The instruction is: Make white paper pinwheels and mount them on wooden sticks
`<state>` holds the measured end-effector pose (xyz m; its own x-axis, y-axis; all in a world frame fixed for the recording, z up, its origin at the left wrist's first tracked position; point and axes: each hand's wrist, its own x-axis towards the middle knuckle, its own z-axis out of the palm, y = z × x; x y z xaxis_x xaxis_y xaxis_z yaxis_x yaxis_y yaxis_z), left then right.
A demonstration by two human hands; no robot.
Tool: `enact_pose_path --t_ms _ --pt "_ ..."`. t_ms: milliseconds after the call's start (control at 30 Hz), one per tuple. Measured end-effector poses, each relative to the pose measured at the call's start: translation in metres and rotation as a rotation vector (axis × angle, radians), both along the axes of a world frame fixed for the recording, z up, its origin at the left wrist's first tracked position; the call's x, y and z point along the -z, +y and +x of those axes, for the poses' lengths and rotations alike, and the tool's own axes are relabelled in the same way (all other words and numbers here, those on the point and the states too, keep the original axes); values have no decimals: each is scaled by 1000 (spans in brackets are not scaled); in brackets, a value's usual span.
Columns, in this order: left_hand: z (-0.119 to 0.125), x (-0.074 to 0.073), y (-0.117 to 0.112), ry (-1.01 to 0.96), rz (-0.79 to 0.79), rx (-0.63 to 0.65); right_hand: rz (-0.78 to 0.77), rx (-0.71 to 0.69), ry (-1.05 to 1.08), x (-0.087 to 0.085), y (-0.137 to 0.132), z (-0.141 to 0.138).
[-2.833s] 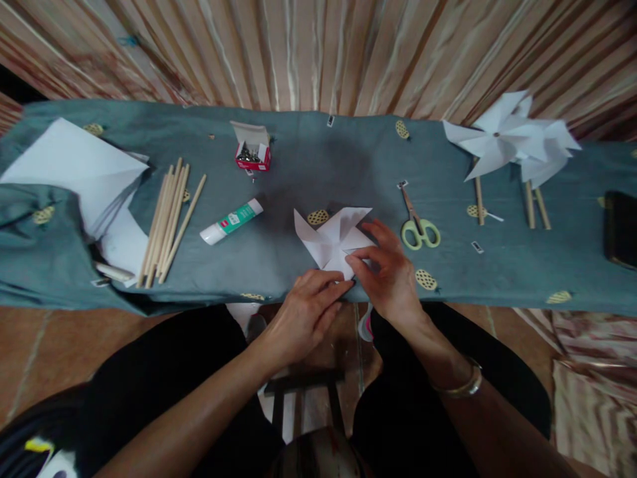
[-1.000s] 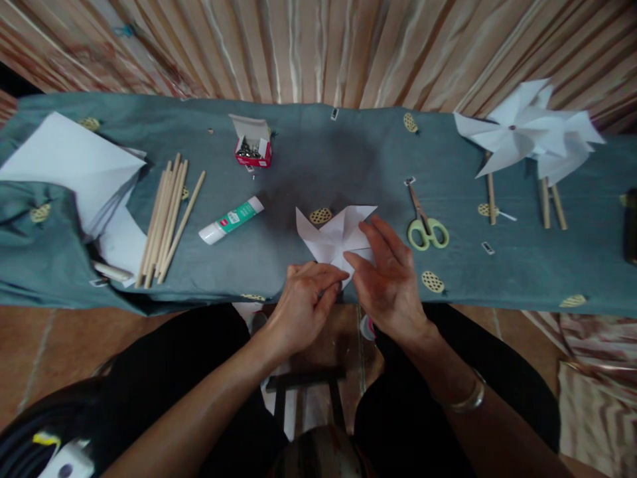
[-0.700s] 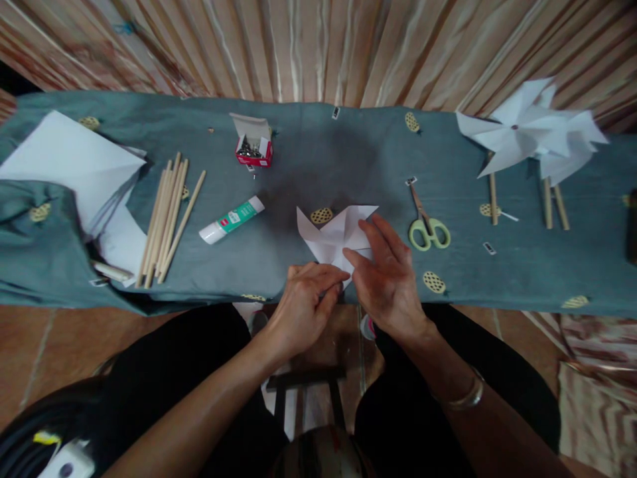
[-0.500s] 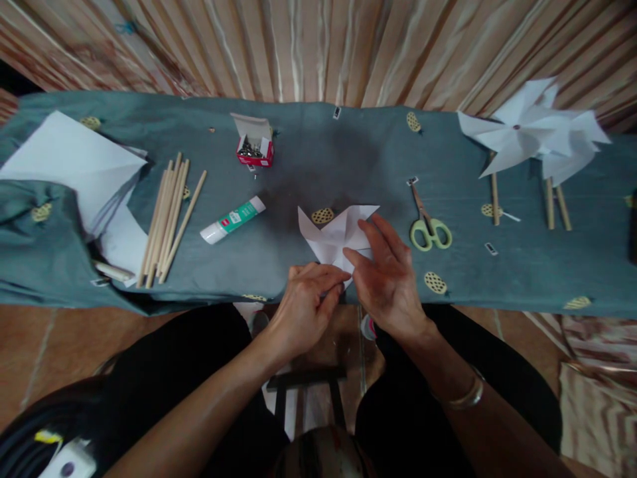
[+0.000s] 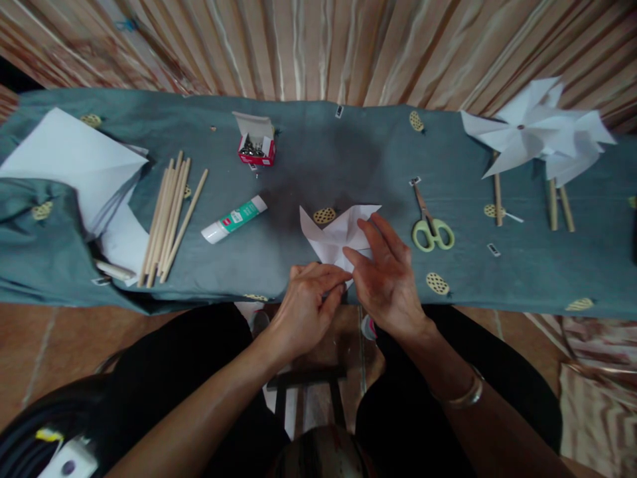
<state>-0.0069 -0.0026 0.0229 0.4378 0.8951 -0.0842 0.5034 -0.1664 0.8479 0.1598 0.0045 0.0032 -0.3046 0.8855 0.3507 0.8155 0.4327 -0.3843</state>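
The pinwheel (image 5: 332, 238), folded from white paper, lies on the cloth (image 5: 371, 149) at its near edge, between the person's hands. The left hand (image 5: 306, 302) has its fingertips on the near blade; whether they pinch it or just press, I cannot tell. The right hand (image 5: 388, 282) sets its thumb near the middle and its index finger on the right-hand blade, the two spread apart (a bracelet (image 5: 470, 397) circles that wrist); how firm this hold is, I cannot tell either. Scissors (image 5: 432, 227) lie to the right, handles toward the person. To the left are a glue stick (image 5: 233, 219), sticks (image 5: 166, 219) and paper sheets (image 5: 79, 156). Beyond the glue, a red box (image 5: 258, 159) stands open, metal pins (image 5: 251, 147) inside.
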Motion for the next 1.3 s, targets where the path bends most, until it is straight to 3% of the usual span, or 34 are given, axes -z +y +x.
enact_pose_path --t_ms 500,733,1000,1300 --pt "0 -1 0 16 -9 2 -54 -13 -102 4 -7 -3" --pt "-5 2 -4 22 80 5 -34 5 -171 9 -10 -10" --pt "-19 5 0 3 192 -105 -121 -12 -153 9 -7 -16" --pt "-38 7 12 -15 233 -215 6 -37 -180 15 -9 -1"
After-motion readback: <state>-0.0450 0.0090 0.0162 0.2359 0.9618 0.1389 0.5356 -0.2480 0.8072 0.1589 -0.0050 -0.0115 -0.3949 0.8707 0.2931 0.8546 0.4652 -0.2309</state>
